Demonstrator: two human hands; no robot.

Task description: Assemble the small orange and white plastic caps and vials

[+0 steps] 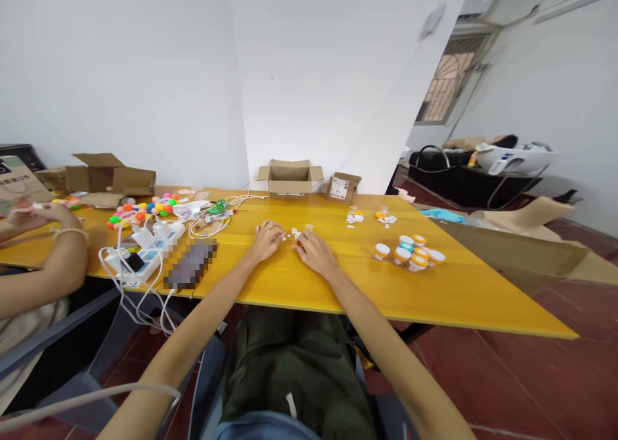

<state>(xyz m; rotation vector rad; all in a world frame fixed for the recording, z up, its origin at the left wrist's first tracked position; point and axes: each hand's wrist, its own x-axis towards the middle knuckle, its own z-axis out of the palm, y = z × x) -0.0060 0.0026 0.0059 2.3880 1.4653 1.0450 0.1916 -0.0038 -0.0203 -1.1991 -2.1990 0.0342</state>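
Note:
My left hand (266,239) rests on the yellow table (309,279), knuckles up, fingers curled near several tiny white pieces (288,237). My right hand (313,250) lies just to the right of them, its fingertips pinched on a small white piece (295,233). A small round orange-topped piece (309,226) sits just beyond the hands. Whether the left fingers hold anything is hidden.
A cluster of small orange- and white-capped jars (410,250) stands to the right. Two open cardboard boxes (290,177) sit at the wall. A power strip with white cables (145,256), a phone and colourful balls (140,211) lie left. Another person's arm (43,260) works at the left.

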